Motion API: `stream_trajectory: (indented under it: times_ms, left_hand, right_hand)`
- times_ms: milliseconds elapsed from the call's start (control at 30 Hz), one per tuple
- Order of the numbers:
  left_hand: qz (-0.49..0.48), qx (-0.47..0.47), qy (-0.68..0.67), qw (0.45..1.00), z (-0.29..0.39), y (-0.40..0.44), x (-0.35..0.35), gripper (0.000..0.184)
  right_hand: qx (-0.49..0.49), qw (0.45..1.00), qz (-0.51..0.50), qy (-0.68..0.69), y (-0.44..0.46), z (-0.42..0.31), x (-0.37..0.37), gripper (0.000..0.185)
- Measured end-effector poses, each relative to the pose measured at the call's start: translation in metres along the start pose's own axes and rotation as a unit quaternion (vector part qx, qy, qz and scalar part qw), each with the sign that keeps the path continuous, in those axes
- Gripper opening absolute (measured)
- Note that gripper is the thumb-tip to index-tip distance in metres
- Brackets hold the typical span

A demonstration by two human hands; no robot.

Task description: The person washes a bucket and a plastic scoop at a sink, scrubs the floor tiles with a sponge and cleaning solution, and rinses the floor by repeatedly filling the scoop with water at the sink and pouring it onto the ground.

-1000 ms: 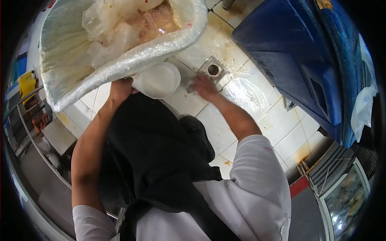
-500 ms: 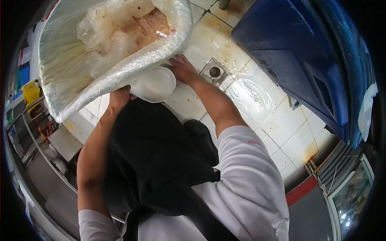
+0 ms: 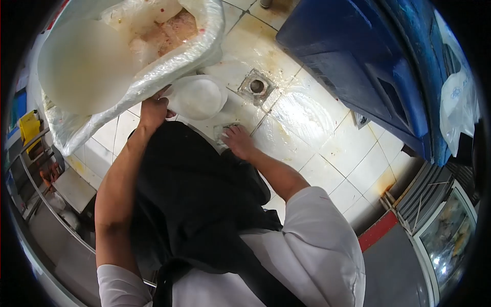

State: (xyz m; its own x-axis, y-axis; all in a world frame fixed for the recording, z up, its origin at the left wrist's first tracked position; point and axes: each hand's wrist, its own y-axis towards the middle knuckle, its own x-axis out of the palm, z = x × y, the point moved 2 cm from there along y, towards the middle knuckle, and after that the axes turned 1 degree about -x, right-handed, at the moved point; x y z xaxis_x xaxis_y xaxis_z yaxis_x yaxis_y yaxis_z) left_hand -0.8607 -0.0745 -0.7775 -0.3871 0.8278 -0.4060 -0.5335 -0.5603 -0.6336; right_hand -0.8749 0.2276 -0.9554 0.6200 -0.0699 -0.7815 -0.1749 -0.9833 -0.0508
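My left hand (image 3: 154, 110) is closed on the near side of a white round plastic container (image 3: 198, 97), beside the rim of a large bin (image 3: 169, 77) lined with clear plastic. Scraps and crumpled plastic lie inside the bin. My right hand (image 3: 238, 141) is low over the floor, its fingers gripping a small greyish square piece (image 3: 221, 133) that looks like a drain cover. Part of that piece is hidden behind the fingers. An uncovered square floor drain (image 3: 257, 86) with a round hole lies a little beyond my right hand.
A big blue plastic bin (image 3: 353, 61) leans in from the upper right, with a white plastic bag (image 3: 458, 105) on its edge. Wet, stained white tiles (image 3: 312, 120) surround the drain. A metal rail (image 3: 51, 194) runs at left; a glass-fronted case (image 3: 447, 240) stands lower right.
My right hand has come back from under the lined bin's rim towards my foot, and the square piece now shows at its fingers. My left hand stays on the white container.
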Motion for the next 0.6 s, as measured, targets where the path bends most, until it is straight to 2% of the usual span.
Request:
stream_trajectory:
  times_ms: [67,100,167,200,233,267,300,333,367,433,467,533,567,600]
  left_hand:
    - [-0.007,0.004,0.007,1.0,-0.001,0.006,0.004,0.036]
    - [-0.009,0.002,0.009,1.0,-0.005,0.007,0.005,0.035]
    - [-0.02,0.171,0.157,0.973,-0.065,0.043,0.01,0.036]
    - [-0.029,0.19,0.219,0.957,-0.08,0.055,0.008,0.037]
    - [-0.035,0.211,0.279,0.936,-0.093,0.067,0.006,0.038]
    - [-0.049,0.178,0.303,0.935,-0.087,0.069,0.015,0.039]
    - [-0.064,0.146,0.327,0.931,-0.08,0.072,0.024,0.041]
    - [-0.059,0.193,0.387,0.9,-0.075,0.07,0.028,0.04]
    - [-0.048,0.239,0.444,0.862,-0.069,0.069,0.033,0.039]
    - [-0.036,0.267,0.466,0.843,-0.066,0.07,0.045,0.04]
    - [-0.059,0.191,0.38,0.903,-0.067,0.073,0.054,0.042]
    - [-0.078,0.137,0.336,0.929,-0.062,0.081,0.06,0.047]
    - [-0.08,0.16,0.379,0.908,-0.055,0.082,0.06,0.05]
    - [-0.087,0.158,0.437,0.881,-0.049,0.084,0.067,0.054]
  right_hand:
    - [0.151,0.959,0.1,0.217,0.009,0.04,0.016,0.034]
    - [0.156,0.974,0.088,0.135,0.016,0.052,-0.002,0.031]
    - [0.165,0.984,0.063,-0.032,0.034,0.073,-0.044,0.027]
    - [0.28,0.93,0.17,0.165,0.04,0.075,-0.062,0.026]
    - [0.263,0.944,0.201,-0.007,0.041,0.1,-0.046,0.029]
    - [0.187,0.95,0.241,-0.069,0.035,0.097,-0.069,0.034]
    - [0.197,0.951,0.22,-0.088,0.029,0.081,-0.094,0.036]
    - [0.189,0.964,0.167,-0.087,0.01,0.079,-0.091,0.038]
    - [0.162,0.968,0.156,-0.112,-0.012,0.062,-0.097,0.036]
    - [0.178,0.974,0.136,-0.04,-0.06,0.037,-0.087,0.028]
    - [0.185,0.975,0.119,-0.021,-0.075,0.036,-0.076,0.025]
    - [0.22,0.97,0.102,-0.002,-0.068,0.052,-0.063,0.022]
    - [0.249,0.964,0.087,0.009,-0.074,0.062,-0.053,0.02]
    - [0.221,0.972,0.072,-0.038,-0.065,0.087,-0.04,0.025]
